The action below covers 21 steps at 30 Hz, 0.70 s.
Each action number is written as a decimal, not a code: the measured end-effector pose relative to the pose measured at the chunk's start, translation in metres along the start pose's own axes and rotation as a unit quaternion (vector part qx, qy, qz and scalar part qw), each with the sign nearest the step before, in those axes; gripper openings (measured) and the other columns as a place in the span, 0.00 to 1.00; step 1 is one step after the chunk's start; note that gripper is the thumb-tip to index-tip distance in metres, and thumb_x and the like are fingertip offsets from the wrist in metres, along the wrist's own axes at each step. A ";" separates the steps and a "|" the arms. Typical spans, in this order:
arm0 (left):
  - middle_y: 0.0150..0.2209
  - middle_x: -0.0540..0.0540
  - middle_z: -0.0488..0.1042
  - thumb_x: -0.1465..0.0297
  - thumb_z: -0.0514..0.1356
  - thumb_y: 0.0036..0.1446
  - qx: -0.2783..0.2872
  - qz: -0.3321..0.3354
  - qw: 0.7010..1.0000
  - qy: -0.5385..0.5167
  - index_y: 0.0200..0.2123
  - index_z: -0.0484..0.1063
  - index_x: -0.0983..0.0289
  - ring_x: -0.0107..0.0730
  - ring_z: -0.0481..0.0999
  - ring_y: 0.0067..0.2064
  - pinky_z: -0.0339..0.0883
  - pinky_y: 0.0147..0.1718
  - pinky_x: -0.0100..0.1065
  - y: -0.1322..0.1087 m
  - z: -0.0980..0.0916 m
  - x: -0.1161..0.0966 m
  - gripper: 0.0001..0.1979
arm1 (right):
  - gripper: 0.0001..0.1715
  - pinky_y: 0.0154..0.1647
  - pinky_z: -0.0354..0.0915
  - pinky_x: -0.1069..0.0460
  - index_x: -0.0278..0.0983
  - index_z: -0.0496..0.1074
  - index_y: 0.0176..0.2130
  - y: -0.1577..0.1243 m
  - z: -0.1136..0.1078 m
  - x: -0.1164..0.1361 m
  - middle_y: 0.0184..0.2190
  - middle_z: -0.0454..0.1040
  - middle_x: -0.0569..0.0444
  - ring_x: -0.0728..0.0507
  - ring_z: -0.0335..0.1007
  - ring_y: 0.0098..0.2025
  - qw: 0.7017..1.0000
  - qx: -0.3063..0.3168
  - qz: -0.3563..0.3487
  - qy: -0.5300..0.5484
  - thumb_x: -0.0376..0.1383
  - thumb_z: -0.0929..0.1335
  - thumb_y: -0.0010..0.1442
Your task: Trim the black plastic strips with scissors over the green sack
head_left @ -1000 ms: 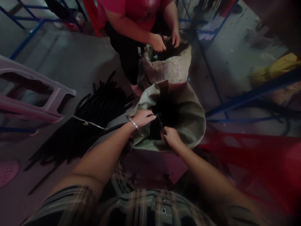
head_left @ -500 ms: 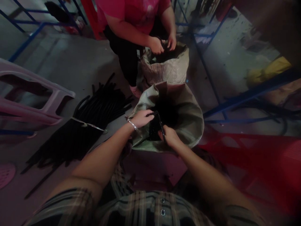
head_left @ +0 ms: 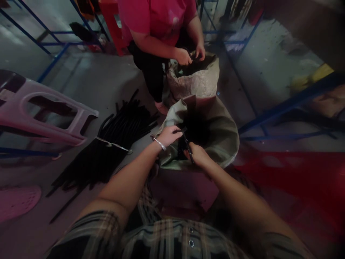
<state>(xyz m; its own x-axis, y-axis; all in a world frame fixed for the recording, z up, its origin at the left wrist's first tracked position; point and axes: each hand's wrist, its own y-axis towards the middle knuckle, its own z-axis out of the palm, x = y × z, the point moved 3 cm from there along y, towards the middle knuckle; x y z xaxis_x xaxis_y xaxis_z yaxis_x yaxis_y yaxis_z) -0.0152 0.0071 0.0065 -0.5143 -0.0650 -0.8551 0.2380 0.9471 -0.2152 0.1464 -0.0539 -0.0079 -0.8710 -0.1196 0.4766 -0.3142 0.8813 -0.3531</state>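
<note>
My left hand (head_left: 169, 135), with a metal bangle at the wrist, is closed on a black strip (head_left: 186, 141) at the mouth of a green sack (head_left: 221, 133). My right hand (head_left: 198, 155) grips the same black strip lower down, at the sack's near rim. The inside of the sack is dark and its contents are hard to make out. A bundle of long black strips (head_left: 113, 144) lies on the floor to the left of the sack.
Across from me a person in a pink shirt (head_left: 159, 18) has both hands in a second sack (head_left: 196, 77). A pink plastic stool (head_left: 40, 115) lies tipped at the left. Blue metal frames (head_left: 283, 108) stand at the right and back. Something red (head_left: 291, 180) sits at my right.
The view has shifted slightly down and to the right. Both my hands stay on the black strip at the sack's mouth, barely moved.
</note>
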 end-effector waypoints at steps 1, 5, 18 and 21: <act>0.24 0.51 0.72 0.63 0.57 0.51 0.000 0.007 1.000 0.011 0.36 0.74 0.67 0.26 0.69 0.26 0.62 0.25 0.27 0.000 -0.001 0.000 0.14 | 0.13 0.28 0.52 0.54 0.35 0.65 0.39 0.001 0.000 0.002 0.34 0.74 0.48 0.46 0.67 0.31 1.000 -0.004 -0.002 0.000 0.43 0.62 0.60; 0.24 0.51 0.73 0.61 0.57 0.52 -0.005 0.015 0.999 0.031 0.37 0.75 0.66 0.26 0.69 0.25 0.61 0.25 0.27 0.000 -0.006 -0.002 0.16 | 0.12 0.27 0.51 0.54 0.36 0.66 0.39 0.005 -0.006 0.008 0.32 0.74 0.49 0.46 0.67 0.30 1.000 -0.007 -0.005 -0.008 0.42 0.62 0.60; 0.26 0.52 0.74 0.59 0.55 0.54 0.000 0.045 0.993 0.108 0.33 0.76 0.65 0.28 0.69 0.28 0.61 0.28 0.27 -0.004 -0.009 -0.006 0.17 | 0.11 0.24 0.49 0.55 0.36 0.69 0.29 0.000 0.001 -0.006 0.24 0.71 0.53 0.49 0.62 0.24 0.998 -0.049 -0.025 0.042 0.39 0.61 0.56; 0.28 0.52 0.74 0.59 0.55 0.54 0.000 0.065 0.988 0.142 0.34 0.76 0.65 0.28 0.69 0.30 0.60 0.29 0.27 -0.006 -0.006 -0.003 0.17 | 0.12 0.24 0.49 0.56 0.36 0.67 0.26 0.000 0.005 -0.014 0.21 0.69 0.55 0.50 0.59 0.23 0.994 -0.073 -0.009 0.081 0.39 0.61 0.56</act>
<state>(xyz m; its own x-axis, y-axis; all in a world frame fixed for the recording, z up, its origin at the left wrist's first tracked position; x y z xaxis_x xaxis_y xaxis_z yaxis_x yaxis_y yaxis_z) -0.0204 0.0038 0.0131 -0.6891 0.1482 -0.7094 0.3181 0.9414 -0.1124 0.1566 -0.0544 -0.0182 -0.7901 -0.0720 0.6088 -0.2611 0.9380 -0.2280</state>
